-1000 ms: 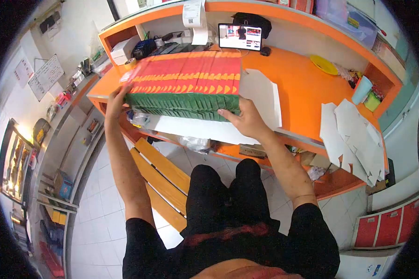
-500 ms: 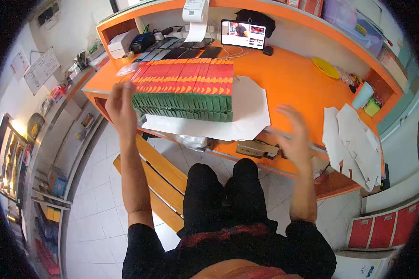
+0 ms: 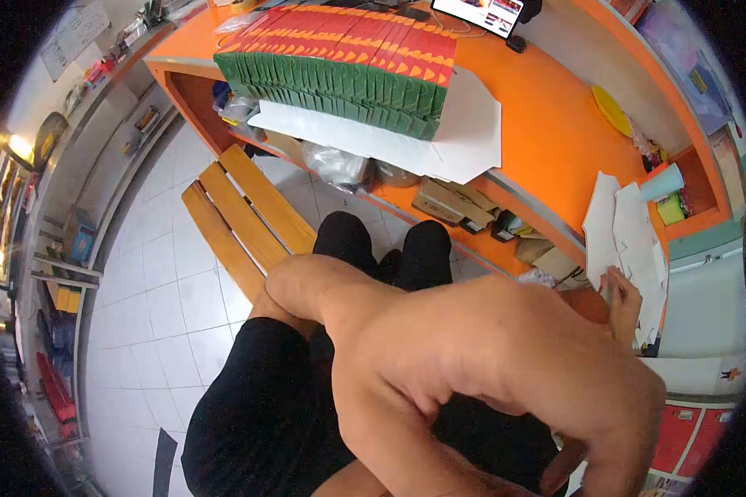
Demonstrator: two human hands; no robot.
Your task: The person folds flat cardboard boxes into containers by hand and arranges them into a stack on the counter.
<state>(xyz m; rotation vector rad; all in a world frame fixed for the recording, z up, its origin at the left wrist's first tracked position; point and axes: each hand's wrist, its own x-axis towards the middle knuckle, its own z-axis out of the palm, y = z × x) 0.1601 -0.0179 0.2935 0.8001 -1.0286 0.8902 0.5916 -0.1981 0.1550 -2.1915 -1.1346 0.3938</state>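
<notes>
Since the earlier frame, what seems to be the right hand has been brought from mid-air to the sheets at the counter's right end. Its fingers are bent and held close together at their edge, apparently to gain a hold; whether any card is pinched cannot be told. The left hand's fingers cannot be made out among the foreground arms. Well apart, the packets are stood in a tight row on a white board on the counter, probably so that each is propped by its neighbours.
</notes>
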